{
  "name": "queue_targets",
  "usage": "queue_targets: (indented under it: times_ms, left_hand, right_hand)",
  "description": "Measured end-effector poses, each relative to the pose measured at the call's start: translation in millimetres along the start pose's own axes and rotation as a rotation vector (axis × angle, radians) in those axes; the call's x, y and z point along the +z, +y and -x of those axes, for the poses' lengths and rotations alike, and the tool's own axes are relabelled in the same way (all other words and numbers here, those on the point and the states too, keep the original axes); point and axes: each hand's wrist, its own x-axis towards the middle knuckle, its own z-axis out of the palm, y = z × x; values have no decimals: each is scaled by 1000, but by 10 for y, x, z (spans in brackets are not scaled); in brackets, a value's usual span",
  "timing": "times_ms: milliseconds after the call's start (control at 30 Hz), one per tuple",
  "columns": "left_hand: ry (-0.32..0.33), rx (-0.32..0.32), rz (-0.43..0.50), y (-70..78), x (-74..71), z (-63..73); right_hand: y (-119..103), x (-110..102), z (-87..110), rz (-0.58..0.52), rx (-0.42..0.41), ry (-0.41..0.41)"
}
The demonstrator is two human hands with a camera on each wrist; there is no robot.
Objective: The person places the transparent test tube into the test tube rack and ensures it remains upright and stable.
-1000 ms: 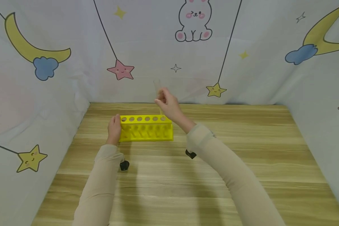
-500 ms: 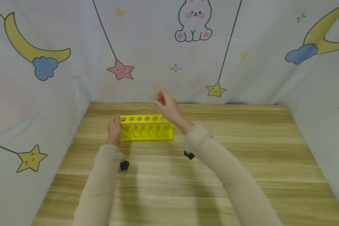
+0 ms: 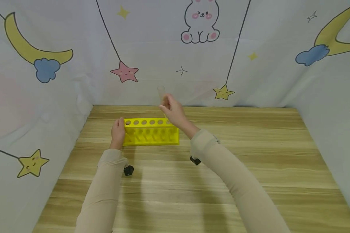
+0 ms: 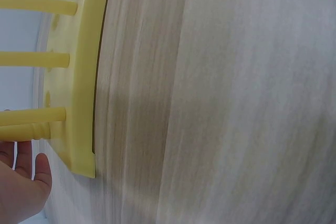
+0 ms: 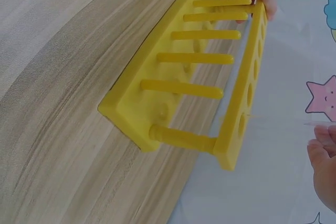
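Observation:
A yellow test tube rack (image 3: 156, 141) stands on the table, with a row of round holes along its top bar and pegs rising from its base. My left hand (image 3: 118, 132) holds the rack's left end; in the left wrist view its fingers (image 4: 23, 158) lie against the end post. My right hand (image 3: 174, 111) pinches a clear test tube (image 3: 161, 91), tilted slightly, above the rack's right end. In the right wrist view the faint tube (image 5: 278, 121) points at the end hole; whether its tip has entered, I cannot tell.
The wood-grain table (image 3: 250, 155) extends to the right and in front of the rack. White printed cloth (image 3: 151, 48) hangs behind it and at both sides. A small black device (image 3: 195, 160) sits under the right wrist, another black device (image 3: 128, 170) at the left.
My right hand has shifted slightly left and down with the test tube, whose top end is now lower. The left hand and the rack have stayed put.

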Motion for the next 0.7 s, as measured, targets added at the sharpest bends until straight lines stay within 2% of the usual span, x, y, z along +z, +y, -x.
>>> queue_targets:
  times_ms: [700]
  left_hand:
    - [21,1,-10,34,6,30]
  right_hand:
    - [88,25,10,-1,23,-32]
